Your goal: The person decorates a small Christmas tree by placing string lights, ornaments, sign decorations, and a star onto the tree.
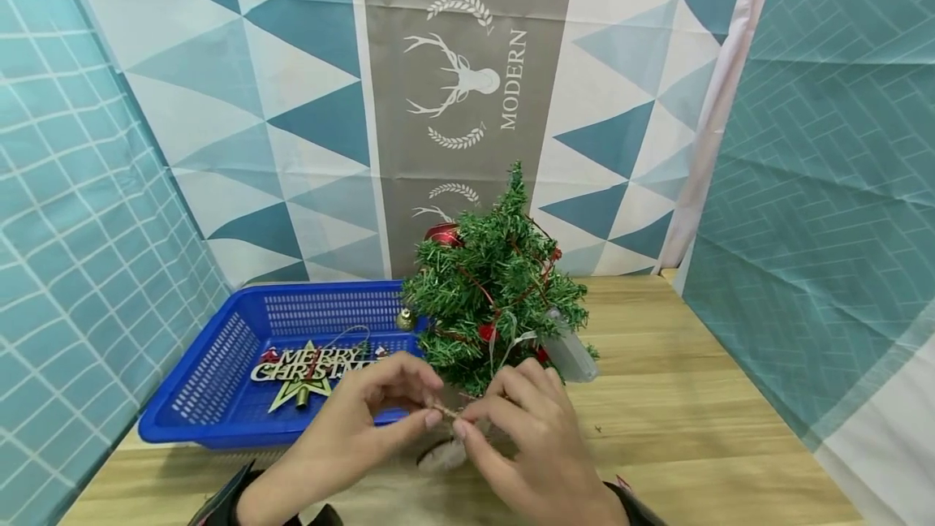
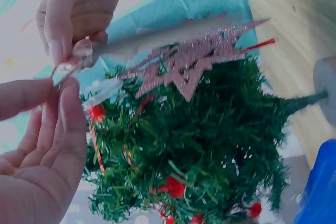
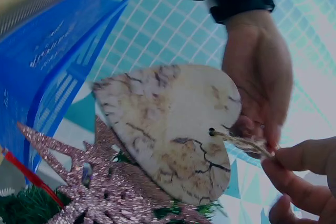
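A flat heart-shaped ornament (image 3: 173,129) with a cracked, bark-like pattern hangs from a loop of twine (image 3: 244,142) through a hole at its notch. My left hand (image 1: 387,404) and my right hand (image 1: 529,437) both pinch the twine between thumb and fingertips, close together. In the left wrist view the heart (image 2: 157,38) appears nearly edge-on and blurred. Right behind my hands stands a small green Christmas tree (image 1: 497,282). A pink glittery pointed ornament (image 2: 184,66) on the tree overlaps the heart in both wrist views.
On the left sits a blue plastic basket (image 1: 190,420). Inside it lie a "Merry Christmas" sign (image 1: 314,365), a gold star (image 1: 281,396) and small ornaments. The tree carries a red ball (image 1: 444,234), red strands and a translucent box (image 1: 577,355). Patterned cloth (image 1: 307,104) backs the wooden table (image 1: 657,396).
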{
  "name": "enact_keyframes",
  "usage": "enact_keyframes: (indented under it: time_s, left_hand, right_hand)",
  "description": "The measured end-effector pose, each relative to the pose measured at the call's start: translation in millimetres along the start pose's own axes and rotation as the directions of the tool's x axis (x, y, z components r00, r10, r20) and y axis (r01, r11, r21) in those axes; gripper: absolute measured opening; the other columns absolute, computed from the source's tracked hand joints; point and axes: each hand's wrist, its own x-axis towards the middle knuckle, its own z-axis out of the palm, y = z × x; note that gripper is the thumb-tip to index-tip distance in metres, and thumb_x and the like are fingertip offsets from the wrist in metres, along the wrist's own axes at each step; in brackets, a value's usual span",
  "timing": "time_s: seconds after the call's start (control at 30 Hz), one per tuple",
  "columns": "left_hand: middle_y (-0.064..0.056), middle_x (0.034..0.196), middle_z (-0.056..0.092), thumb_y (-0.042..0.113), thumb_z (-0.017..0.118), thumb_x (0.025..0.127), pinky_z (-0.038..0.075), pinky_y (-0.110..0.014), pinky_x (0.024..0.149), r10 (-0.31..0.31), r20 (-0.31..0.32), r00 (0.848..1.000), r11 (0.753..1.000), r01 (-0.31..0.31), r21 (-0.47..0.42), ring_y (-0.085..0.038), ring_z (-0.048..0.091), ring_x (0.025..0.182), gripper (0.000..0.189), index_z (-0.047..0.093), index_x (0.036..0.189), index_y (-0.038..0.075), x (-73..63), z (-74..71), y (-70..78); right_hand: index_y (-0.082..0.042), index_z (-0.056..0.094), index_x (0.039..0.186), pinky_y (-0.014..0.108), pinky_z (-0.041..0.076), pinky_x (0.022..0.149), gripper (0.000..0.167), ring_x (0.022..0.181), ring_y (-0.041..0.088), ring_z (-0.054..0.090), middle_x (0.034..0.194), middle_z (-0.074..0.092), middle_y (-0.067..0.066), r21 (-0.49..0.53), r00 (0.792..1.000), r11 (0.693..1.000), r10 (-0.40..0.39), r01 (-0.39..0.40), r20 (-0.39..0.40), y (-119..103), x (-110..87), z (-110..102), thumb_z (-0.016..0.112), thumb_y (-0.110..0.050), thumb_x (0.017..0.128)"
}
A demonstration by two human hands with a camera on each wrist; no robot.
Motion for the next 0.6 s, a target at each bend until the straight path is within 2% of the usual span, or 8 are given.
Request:
enact_keyframes:
  time_s: [0.1, 0.17, 0.23, 0.33, 0.4, 0.47, 0.57, 0.6]
  left_hand:
    - [-0.004, 0.099, 0.062, 0.004, 0.063, 0.090, 0.053, -0.029, 0.074, 0.064, -0.091, 0.994, 0.996, -0.057, 0.074, -0.013, 0.063, 0.086, 0.023, 0.056, 0.112, 0.008, 4.8, -2.0, 0.6]
    - [-0.001, 0.099, 0.062, 0.004, 0.064, 0.090, 0.052, -0.027, 0.072, 0.116, -0.136, 0.984, 0.985, -0.096, 0.146, -0.011, 0.061, 0.085, 0.024, 0.056, 0.111, 0.010, 8.8, -3.3, -4.0]
    - [0.002, 0.100, 0.062, 0.004, 0.064, 0.090, 0.050, -0.026, 0.068, 0.166, -0.166, 0.972, 0.970, -0.130, 0.206, -0.010, 0.060, 0.084, 0.024, 0.057, 0.111, 0.013, 12.5, -6.1, -15.1]
    - [0.008, 0.104, 0.061, 0.004, 0.068, 0.087, 0.046, -0.020, 0.066, 0.265, -0.183, 0.947, 0.916, -0.188, 0.355, -0.005, 0.058, 0.085, 0.031, 0.059, 0.113, 0.018, 16.7, -12.8, -55.1]
    - [0.009, 0.106, 0.060, 0.003, 0.068, 0.087, 0.044, -0.021, 0.068, 0.320, -0.185, 0.929, 0.882, -0.221, 0.416, -0.005, 0.057, 0.087, 0.033, 0.060, 0.115, 0.020, 18.8, -15.7, -71.2]
    - [0.012, 0.107, 0.060, 0.002, 0.069, 0.086, 0.043, -0.019, 0.072, 0.381, -0.186, 0.906, 0.839, -0.254, 0.480, -0.004, 0.056, 0.089, 0.035, 0.060, 0.115, 0.021, 21.7, -16.3, -80.5]
    - [0.008, 0.106, 0.060, -0.003, 0.066, 0.086, 0.044, -0.022, 0.077, 0.416, -0.171, 0.893, 0.808, -0.277, 0.519, -0.006, 0.055, 0.092, 0.033, 0.061, 0.111, 0.018, 26.6, -12.8, -58.4]
    - [0.007, 0.105, 0.060, -0.006, 0.066, 0.085, 0.044, -0.020, 0.079, 0.427, -0.159, 0.890, 0.789, -0.281, 0.546, -0.006, 0.056, 0.092, 0.033, 0.060, 0.110, 0.016, 28.3, -11.5, -52.0]
  right_hand:
    - [-0.022, 0.069, 0.079, 0.027, 0.020, 0.071, 0.029, 0.070, 0.011, 0.032, 0.074, 0.040, -0.010, -0.135, 0.997, 0.991, -0.013, 0.003, -0.072, -2, 6.2, 8, 0.052, -0.035, 0.099]
    - [-0.020, 0.070, 0.081, 0.030, 0.018, 0.072, 0.031, 0.071, 0.013, 0.030, 0.074, 0.038, -0.007, -0.204, 0.995, 0.979, -0.017, -0.004, -0.100, -2, 8.9, 12, 0.049, -0.035, 0.100]
    - [-0.019, 0.070, 0.084, 0.034, 0.015, 0.075, 0.031, 0.074, 0.015, 0.029, 0.077, 0.038, -0.005, -0.271, 0.993, 0.963, -0.021, -0.011, -0.113, -3, 10.6, 15, 0.049, -0.034, 0.100]
    - [-0.017, 0.069, 0.088, 0.038, 0.013, 0.076, 0.030, 0.079, 0.019, 0.030, 0.081, 0.039, -0.001, -0.361, 0.991, 0.932, -0.032, -0.016, -0.126, -2, 12.5, 18, 0.047, -0.032, 0.101]
    - [-0.016, 0.070, 0.086, 0.040, 0.013, 0.076, 0.031, 0.078, 0.020, 0.032, 0.081, 0.040, 0.000, -0.410, 0.990, 0.912, -0.033, -0.025, -0.134, -1, 14.4, 22, 0.047, -0.032, 0.101]
    - [-0.016, 0.070, 0.085, 0.042, 0.014, 0.075, 0.032, 0.077, 0.022, 0.032, 0.080, 0.041, 0.001, -0.440, 0.990, 0.897, -0.029, -0.036, -0.140, 0, 15.9, 25, 0.047, -0.031, 0.101]
    - [-0.014, 0.070, 0.085, 0.044, 0.013, 0.075, 0.033, 0.077, 0.022, 0.032, 0.081, 0.041, 0.002, -0.464, 0.988, 0.884, -0.024, -0.050, -0.151, 2, 16.7, 29, 0.046, -0.029, 0.101]
    - [-0.014, 0.070, 0.086, 0.044, 0.012, 0.076, 0.032, 0.078, 0.023, 0.032, 0.082, 0.041, 0.002, -0.470, 0.988, 0.881, -0.019, -0.055, -0.152, 2, 16.4, 30, 0.045, -0.029, 0.101]
